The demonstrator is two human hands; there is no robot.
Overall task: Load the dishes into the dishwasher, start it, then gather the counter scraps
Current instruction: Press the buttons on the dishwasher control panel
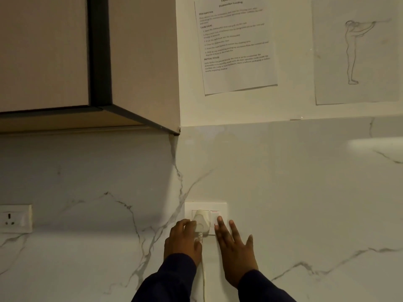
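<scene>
A white socket plate (221, 205) is set in the marble wall low in the middle of the head view. A white plug (200, 221) sits in its left half, and a white cable (204, 277) hangs down from it. My left hand (183, 240) grips the plug from the left side. My right hand (234, 249) lies flat with fingers spread, its fingertip resting on the rocker switch (214, 216) in the plate's right half. No dishes, dishwasher or scraps are in view.
A beige wall cabinet (87, 62) with a dark edge hangs at upper left. A second socket (15, 219) sits at the far left. A printed task sheet (235, 44) and a sketch sheet (357, 51) are taped to the upper wall.
</scene>
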